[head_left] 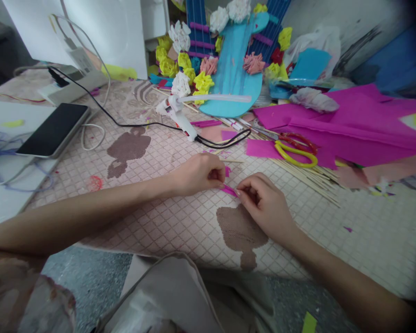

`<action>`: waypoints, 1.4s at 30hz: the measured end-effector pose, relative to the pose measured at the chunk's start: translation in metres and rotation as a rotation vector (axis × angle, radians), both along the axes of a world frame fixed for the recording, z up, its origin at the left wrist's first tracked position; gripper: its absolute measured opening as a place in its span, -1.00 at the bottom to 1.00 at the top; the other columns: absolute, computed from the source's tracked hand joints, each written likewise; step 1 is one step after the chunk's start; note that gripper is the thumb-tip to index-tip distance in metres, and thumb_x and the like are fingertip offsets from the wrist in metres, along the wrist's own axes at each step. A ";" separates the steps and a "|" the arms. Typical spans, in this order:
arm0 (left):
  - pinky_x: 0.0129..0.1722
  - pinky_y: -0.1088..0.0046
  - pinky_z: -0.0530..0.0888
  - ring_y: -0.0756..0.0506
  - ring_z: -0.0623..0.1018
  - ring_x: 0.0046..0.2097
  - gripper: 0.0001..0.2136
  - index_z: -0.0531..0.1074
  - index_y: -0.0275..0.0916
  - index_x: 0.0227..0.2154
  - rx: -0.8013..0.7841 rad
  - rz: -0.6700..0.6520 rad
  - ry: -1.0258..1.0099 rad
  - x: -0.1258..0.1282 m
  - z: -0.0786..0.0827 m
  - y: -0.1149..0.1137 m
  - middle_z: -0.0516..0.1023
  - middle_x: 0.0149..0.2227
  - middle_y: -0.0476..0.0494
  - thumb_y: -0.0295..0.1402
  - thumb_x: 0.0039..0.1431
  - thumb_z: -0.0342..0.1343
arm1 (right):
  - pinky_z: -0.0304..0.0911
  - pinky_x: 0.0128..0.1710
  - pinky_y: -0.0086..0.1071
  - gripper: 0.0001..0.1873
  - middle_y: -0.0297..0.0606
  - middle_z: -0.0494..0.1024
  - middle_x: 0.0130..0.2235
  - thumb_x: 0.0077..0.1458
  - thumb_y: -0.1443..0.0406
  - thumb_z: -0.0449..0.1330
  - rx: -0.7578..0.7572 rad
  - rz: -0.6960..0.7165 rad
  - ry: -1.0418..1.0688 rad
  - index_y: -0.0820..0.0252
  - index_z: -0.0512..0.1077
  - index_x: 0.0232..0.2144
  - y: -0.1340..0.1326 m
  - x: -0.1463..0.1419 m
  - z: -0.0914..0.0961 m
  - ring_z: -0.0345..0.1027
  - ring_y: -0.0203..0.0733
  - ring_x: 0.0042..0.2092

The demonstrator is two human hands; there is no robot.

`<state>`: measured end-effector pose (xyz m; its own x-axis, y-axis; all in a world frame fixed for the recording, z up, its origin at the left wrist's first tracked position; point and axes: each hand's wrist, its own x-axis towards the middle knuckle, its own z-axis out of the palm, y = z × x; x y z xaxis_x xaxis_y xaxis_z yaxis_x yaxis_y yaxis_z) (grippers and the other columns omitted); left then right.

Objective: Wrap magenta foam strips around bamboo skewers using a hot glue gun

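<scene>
Between my two hands a small magenta paper strip (pixel 230 190) is stretched just above the patterned tablecloth (pixel 180 217). My left hand (pixel 203 173) pinches its left end, fingers curled in. The right end is pinched by thumb and fingertips of my right hand (pixel 265 203). Whether a stick lies inside the paper cannot be made out. Just beyond my hands lies a white glue gun (pixel 180 118) with a long clear glue stick in its back. Scissors (pixel 296 150) with yellow and red handles rest to the right, near thin wooden sticks (pixel 307 180).
Magenta paper sheets (pixel 360 125) spread over the right side. At the back stands a blue cardboard shape (pixel 234 69) among yellow paper flowers (pixel 168 66). A phone (pixel 55 129) and a power strip (pixel 72 83) sit at left; the black cord (pixel 135 125) crosses the table.
</scene>
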<state>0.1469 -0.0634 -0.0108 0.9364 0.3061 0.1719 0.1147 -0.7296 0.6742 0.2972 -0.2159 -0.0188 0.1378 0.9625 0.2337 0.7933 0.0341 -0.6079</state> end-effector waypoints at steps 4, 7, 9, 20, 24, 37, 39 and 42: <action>-0.46 0.56 0.31 0.05 0.43 -0.45 -0.96 0.48 -0.31 -0.49 -0.014 -0.015 0.019 0.003 0.000 0.003 0.50 -0.49 -0.02 -0.45 -0.01 0.22 | 0.17 -0.38 -0.34 -0.96 -0.30 0.35 -0.36 0.08 0.37 0.15 -0.020 -0.010 0.013 0.13 0.35 -0.37 0.000 0.000 0.000 0.27 -0.22 -0.34; -0.45 0.57 0.32 0.05 0.43 -0.45 -0.99 0.49 -0.32 -0.50 -0.013 -0.007 0.015 0.005 0.000 0.004 0.50 -0.49 -0.02 -0.49 -0.03 0.20 | 0.17 -0.40 -0.34 -0.96 -0.30 0.37 -0.36 0.06 0.36 0.17 -0.031 -0.018 0.012 0.13 0.35 -0.39 0.001 -0.001 0.001 0.28 -0.21 -0.35; -0.46 0.57 0.32 0.05 0.43 -0.45 -0.99 0.49 -0.32 -0.49 -0.040 -0.007 0.015 0.005 0.000 0.005 0.51 -0.49 -0.03 -0.49 -0.03 0.19 | 0.17 -0.41 -0.35 -0.95 -0.30 0.38 -0.36 0.06 0.38 0.16 -0.041 -0.021 0.013 0.13 0.35 -0.40 0.003 -0.001 0.001 0.29 -0.22 -0.36; -0.35 0.51 0.38 0.02 0.47 -0.37 -0.95 0.50 -0.30 -0.42 -0.017 -0.004 -0.099 0.001 0.011 -0.002 0.53 -0.41 -0.06 -0.48 0.08 0.14 | 0.20 -0.45 -0.36 -0.91 -0.33 0.43 -0.40 0.03 0.34 0.19 -0.153 -0.039 0.161 0.14 0.37 -0.34 0.012 0.008 0.002 0.30 -0.25 -0.42; -0.26 0.44 0.37 -0.03 0.47 -0.29 -0.96 0.49 -0.27 -0.43 0.129 -0.060 -0.078 0.002 0.011 -0.008 0.51 -0.39 -0.08 -0.42 0.07 0.20 | 0.23 -0.43 -0.35 -0.90 -0.31 0.43 -0.39 0.05 0.28 0.20 -0.151 -0.030 0.213 0.15 0.36 -0.34 0.015 0.011 0.000 0.30 -0.23 -0.40; -0.23 0.41 0.35 -0.05 0.46 -0.28 -0.91 0.49 -0.26 -0.46 0.213 -0.059 -0.034 0.005 0.005 -0.006 0.49 -0.39 -0.08 -0.50 0.10 0.11 | 0.17 -0.39 -0.33 -0.89 -0.32 0.43 -0.41 0.17 0.31 0.08 -0.093 -0.023 0.158 0.15 0.37 -0.39 0.010 0.015 0.005 0.29 -0.22 -0.38; -0.23 0.41 0.35 -0.05 0.46 -0.27 -0.91 0.49 -0.26 -0.45 0.221 -0.055 -0.028 0.005 0.005 -0.006 0.49 -0.38 -0.08 -0.50 0.10 0.11 | 0.16 -0.40 -0.34 -0.93 -0.32 0.41 -0.40 0.13 0.33 0.13 -0.060 0.001 0.077 0.15 0.37 -0.41 0.009 0.012 0.007 0.28 -0.23 -0.37; -0.23 0.42 0.34 -0.05 0.46 -0.26 -0.90 0.49 -0.26 -0.44 0.228 -0.052 -0.014 0.005 0.005 -0.006 0.49 -0.37 -0.09 -0.51 0.11 0.10 | 0.17 -0.38 -0.35 -0.93 -0.31 0.37 -0.37 0.06 0.38 0.19 -0.048 0.026 -0.019 0.15 0.35 -0.42 0.008 0.007 0.007 0.28 -0.23 -0.36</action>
